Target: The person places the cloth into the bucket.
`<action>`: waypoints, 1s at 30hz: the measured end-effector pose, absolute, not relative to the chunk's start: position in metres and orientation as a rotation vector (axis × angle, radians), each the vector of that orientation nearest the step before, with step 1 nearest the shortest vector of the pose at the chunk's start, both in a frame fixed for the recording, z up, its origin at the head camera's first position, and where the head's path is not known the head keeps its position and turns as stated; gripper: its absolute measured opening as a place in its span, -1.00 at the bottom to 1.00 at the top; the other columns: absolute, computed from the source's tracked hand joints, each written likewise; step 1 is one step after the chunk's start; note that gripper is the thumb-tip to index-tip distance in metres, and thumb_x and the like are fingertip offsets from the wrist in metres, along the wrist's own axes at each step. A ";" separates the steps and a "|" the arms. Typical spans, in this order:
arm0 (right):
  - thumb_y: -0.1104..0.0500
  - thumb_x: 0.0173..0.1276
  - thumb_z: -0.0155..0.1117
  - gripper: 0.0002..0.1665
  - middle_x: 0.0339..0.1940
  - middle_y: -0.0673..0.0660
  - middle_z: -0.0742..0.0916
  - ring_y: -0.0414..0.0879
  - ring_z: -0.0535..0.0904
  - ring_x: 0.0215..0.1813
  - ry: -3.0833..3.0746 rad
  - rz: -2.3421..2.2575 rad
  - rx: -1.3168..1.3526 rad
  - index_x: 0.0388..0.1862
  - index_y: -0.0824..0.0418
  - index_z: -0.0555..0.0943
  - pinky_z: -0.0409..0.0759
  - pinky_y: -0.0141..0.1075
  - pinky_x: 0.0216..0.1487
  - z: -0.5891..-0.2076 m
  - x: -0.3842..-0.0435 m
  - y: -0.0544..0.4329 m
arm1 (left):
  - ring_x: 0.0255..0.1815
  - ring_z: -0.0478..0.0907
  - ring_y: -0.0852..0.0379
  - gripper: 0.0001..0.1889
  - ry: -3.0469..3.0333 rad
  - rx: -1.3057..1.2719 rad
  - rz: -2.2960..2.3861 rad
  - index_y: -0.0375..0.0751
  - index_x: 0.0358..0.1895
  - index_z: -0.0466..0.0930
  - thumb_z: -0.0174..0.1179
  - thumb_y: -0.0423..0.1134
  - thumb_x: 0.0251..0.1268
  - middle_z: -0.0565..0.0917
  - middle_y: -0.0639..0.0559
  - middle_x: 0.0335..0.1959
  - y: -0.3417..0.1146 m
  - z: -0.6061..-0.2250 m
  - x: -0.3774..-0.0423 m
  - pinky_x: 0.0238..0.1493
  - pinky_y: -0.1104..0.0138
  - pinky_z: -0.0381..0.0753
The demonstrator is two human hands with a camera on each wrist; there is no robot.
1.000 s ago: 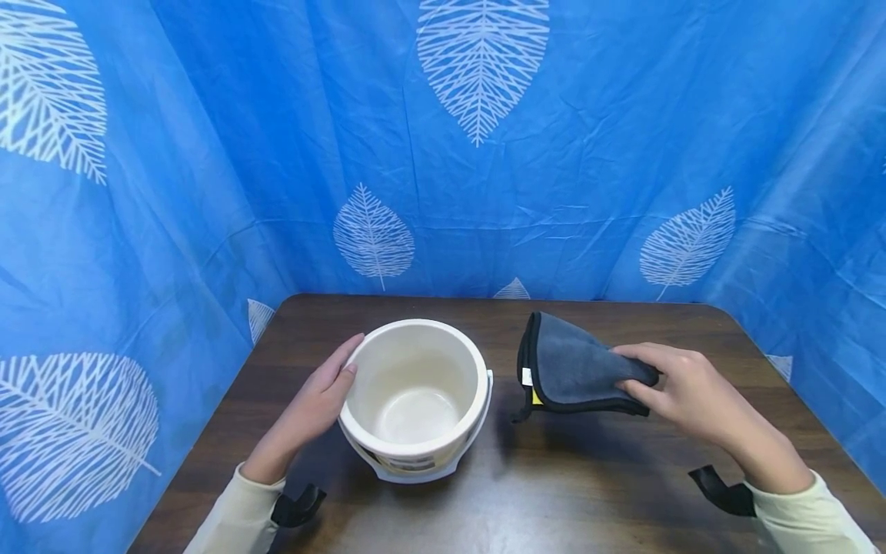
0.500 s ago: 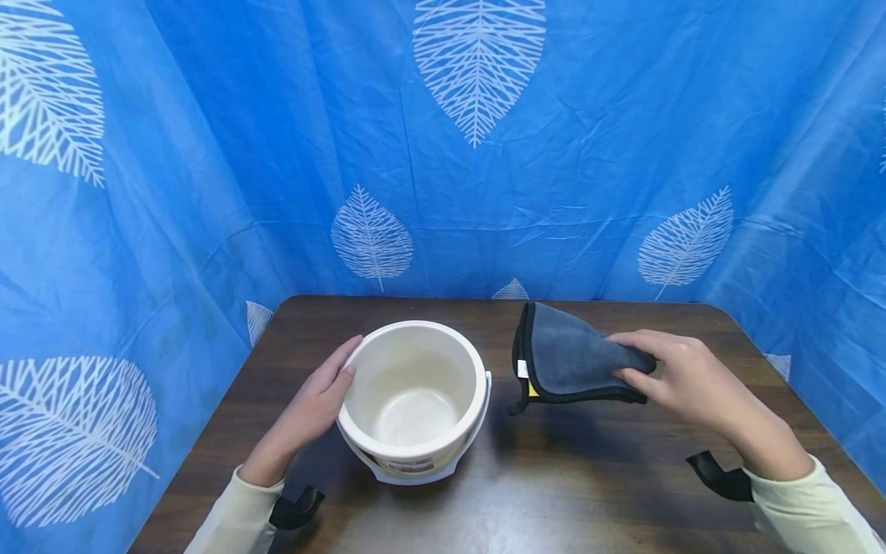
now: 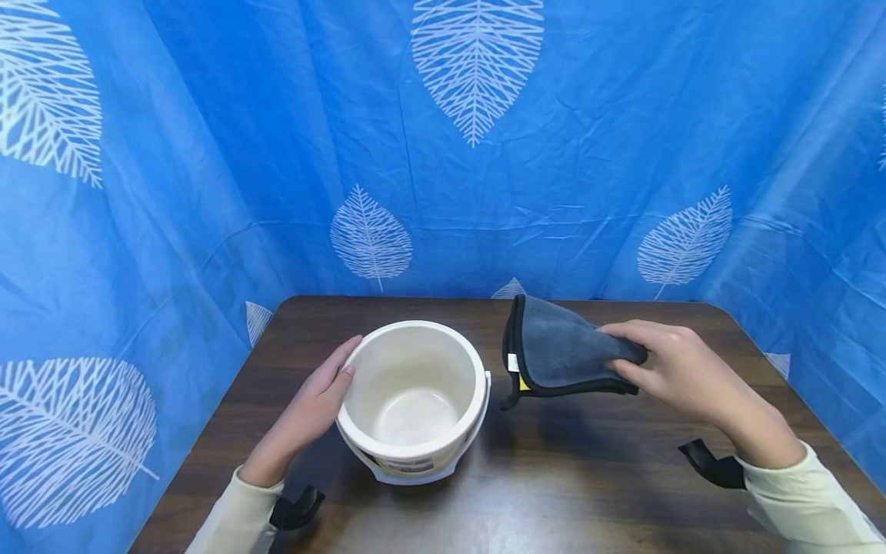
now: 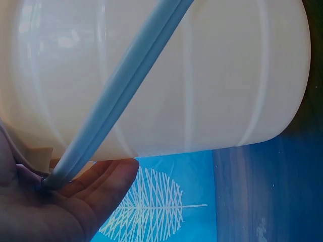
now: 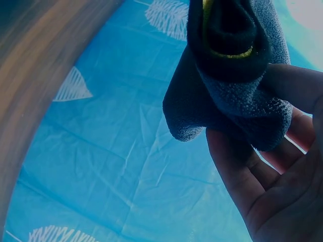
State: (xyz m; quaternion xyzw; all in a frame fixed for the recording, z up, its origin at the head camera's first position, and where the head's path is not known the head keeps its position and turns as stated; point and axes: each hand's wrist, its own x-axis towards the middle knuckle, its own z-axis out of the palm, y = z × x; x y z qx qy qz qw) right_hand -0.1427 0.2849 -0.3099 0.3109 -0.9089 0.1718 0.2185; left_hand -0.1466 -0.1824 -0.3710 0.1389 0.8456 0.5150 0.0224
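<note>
In the head view, a cream plastic bucket (image 3: 415,358) stands upright on the table, its inside bare. My left hand (image 3: 308,408) holds it at the left, thumb at the rim and fingers along the outer wall. The left wrist view shows those fingers below the end of the bucket's pale handle (image 4: 116,91), which slants across the wall. To the bucket's right, my right hand (image 3: 681,377) pinches a folded grey cloth (image 3: 564,346) with black edging between thumb and fingers. The cloth hangs above the table, its free end toward the bucket. In the right wrist view, its folds (image 5: 237,101) show dark with a yellow strip.
The dark wooden table (image 3: 554,492) has rounded far corners. Blue curtains (image 3: 588,154) with white leaf prints enclose it at the back and both sides. A black strap (image 3: 713,465) juts from the right wrist, and another strap (image 3: 298,508) from the left.
My right hand has moved left and slightly away from me and up in the view, bringing the cloth nearer the bucket. The left hand and bucket have stayed put.
</note>
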 end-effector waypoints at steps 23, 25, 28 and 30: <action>0.36 0.04 0.61 -0.45 -0.09 0.11 0.79 -0.18 0.64 -0.25 -2.475 0.495 0.932 0.07 0.19 0.70 0.61 -0.18 -0.39 -0.296 -0.148 0.269 | 0.53 0.20 -0.27 -0.47 2.615 0.452 1.613 -0.41 0.58 0.05 -0.22 -0.33 0.67 0.15 -0.35 0.57 -0.182 -0.370 -0.146 0.43 -0.07 0.19; 0.36 0.05 0.61 -0.46 -0.09 0.12 0.79 -0.19 0.63 -0.26 -2.482 0.501 0.930 0.07 0.19 0.70 0.61 -0.20 -0.39 -0.295 -0.149 0.267 | 0.52 0.20 -0.28 -0.47 2.615 0.447 1.607 -0.40 0.58 0.04 -0.23 -0.32 0.67 0.15 -0.35 0.57 -0.182 -0.372 -0.147 0.43 -0.07 0.21; 0.36 0.06 0.60 -0.47 -0.09 0.11 0.78 -0.21 0.61 -0.29 -2.488 0.514 0.931 0.07 0.17 0.71 0.59 -0.23 -0.41 -0.294 -0.149 0.265 | 0.52 0.21 -0.28 -0.47 2.612 0.436 1.599 -0.40 0.58 0.03 -0.23 -0.31 0.67 0.16 -0.34 0.57 -0.182 -0.372 -0.148 0.42 -0.07 0.22; 0.36 0.07 0.60 -0.46 -0.08 0.10 0.78 -0.22 0.59 -0.31 -2.483 0.523 0.936 0.07 0.16 0.71 0.57 -0.26 -0.42 -0.294 -0.150 0.264 | 0.53 0.21 -0.27 -0.47 2.612 0.430 1.598 -0.39 0.59 0.03 -0.23 -0.31 0.68 0.15 -0.33 0.58 -0.181 -0.371 -0.147 0.42 -0.07 0.21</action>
